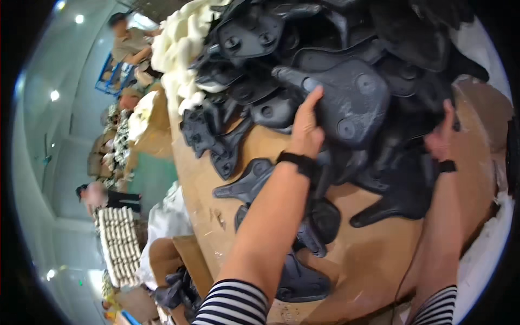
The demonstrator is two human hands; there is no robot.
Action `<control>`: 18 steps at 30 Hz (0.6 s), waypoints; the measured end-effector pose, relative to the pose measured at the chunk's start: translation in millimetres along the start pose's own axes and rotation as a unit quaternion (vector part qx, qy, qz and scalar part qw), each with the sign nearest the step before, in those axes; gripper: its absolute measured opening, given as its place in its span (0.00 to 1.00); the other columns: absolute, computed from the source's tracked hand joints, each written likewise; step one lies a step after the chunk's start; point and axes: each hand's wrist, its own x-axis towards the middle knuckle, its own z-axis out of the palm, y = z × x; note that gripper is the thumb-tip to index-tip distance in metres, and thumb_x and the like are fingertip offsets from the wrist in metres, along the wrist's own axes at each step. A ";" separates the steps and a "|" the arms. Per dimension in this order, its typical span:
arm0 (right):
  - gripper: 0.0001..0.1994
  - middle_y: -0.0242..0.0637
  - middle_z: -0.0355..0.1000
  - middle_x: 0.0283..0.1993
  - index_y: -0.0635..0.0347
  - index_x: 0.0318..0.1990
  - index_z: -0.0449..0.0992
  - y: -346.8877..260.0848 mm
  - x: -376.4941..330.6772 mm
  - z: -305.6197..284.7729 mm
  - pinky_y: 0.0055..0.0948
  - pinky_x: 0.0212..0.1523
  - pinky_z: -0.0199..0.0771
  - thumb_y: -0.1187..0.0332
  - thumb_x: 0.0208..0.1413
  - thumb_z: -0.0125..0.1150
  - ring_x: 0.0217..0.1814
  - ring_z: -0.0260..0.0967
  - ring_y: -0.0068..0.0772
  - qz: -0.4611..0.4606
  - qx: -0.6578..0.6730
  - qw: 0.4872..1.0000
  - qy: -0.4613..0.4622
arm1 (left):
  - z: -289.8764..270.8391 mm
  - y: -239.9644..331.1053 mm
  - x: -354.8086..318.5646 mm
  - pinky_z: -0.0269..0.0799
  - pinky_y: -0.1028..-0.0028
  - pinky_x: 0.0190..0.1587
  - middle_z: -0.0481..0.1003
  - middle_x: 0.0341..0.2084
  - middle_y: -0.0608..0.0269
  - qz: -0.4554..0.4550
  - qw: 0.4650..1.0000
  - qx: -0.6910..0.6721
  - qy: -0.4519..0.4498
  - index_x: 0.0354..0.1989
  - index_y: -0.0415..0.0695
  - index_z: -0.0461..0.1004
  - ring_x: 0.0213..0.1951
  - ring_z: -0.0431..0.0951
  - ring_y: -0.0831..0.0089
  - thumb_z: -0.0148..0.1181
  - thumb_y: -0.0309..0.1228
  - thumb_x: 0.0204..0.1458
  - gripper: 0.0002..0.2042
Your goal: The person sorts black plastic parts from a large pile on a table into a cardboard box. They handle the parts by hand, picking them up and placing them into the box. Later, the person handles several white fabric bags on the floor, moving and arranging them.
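My left hand (307,130) is closed on a dark grey moulded plastic piece (349,100) with a narrow neck and round recesses. The thumb lies on its upper face near the neck, while the other fingers are hidden beneath. To the right, my right hand (441,135) is at the edge of the heap, against black moulded pieces (401,179); one finger points away from me, and blur hides what the rest hold. Similar black pieces (249,35) form a large heap beyond both hands. Several loose ones, such as a T-shaped piece (249,181), lie left of my left forearm.
A brown cardboard-like work surface (368,244) lies under the pieces. White moulded parts (181,51) are piled at the far left. An open carton (192,260) with dark pieces stands below the left edge. Two people (127,46) are farther off, near stacked white goods (119,244).
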 end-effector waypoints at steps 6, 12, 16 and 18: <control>0.42 0.38 0.56 0.59 0.62 0.58 0.56 27.7 -45.0 -0.2 0.44 0.60 0.53 0.46 0.38 0.63 0.60 0.53 0.40 0.017 0.027 0.994 0.102 | 11.1 -9.5 -41.8 0.59 0.57 0.56 0.69 0.47 0.54 0.009 0.998 0.030 0.046 0.50 0.39 0.65 0.49 0.67 0.57 0.64 0.37 0.41 0.27; 0.30 0.36 0.62 0.55 0.62 0.54 0.61 30.1 -113.5 -4.3 0.27 0.60 0.54 0.54 0.47 0.59 0.58 0.56 0.32 -0.079 0.014 0.991 0.107 | 24.7 -27.7 -117.6 0.57 0.61 0.58 0.67 0.49 0.54 -0.003 0.995 0.052 0.081 0.51 0.36 0.62 0.51 0.65 0.58 0.59 0.36 0.46 0.26; 0.29 0.34 0.63 0.56 0.63 0.55 0.61 46.4 -178.9 16.2 0.28 0.60 0.54 0.52 0.50 0.55 0.56 0.59 0.31 -0.097 0.031 0.995 0.023 | 13.1 -26.7 -192.8 0.61 0.63 0.55 0.69 0.46 0.55 -0.017 0.996 0.012 0.090 0.47 0.35 0.66 0.48 0.68 0.62 0.58 0.32 0.46 0.20; 0.25 0.32 0.68 0.51 0.60 0.50 0.67 41.6 -208.9 2.9 0.32 0.57 0.59 0.52 0.49 0.55 0.51 0.64 0.36 -0.044 0.066 0.996 0.049 | 12.2 -26.2 -229.2 0.63 0.66 0.53 0.72 0.42 0.58 -0.005 0.994 0.013 0.106 0.43 0.36 0.69 0.45 0.70 0.65 0.59 0.32 0.44 0.18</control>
